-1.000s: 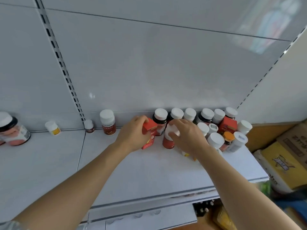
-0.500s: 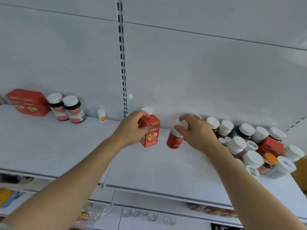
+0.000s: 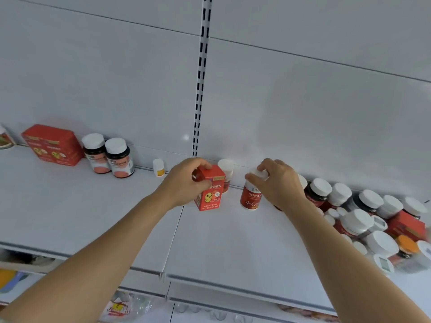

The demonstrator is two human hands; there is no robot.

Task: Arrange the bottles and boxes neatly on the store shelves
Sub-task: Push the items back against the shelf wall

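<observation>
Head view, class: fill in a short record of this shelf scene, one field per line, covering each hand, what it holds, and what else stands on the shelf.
left hand: grips small red box from the top
right hand: holds red bottle by its white cap
far left: large red box, two dark bottles
far right: crowded cluster of white-capped bottles
shelf: white

Two bare forearms, sleeveless, with nothing on the wrists.
</observation>
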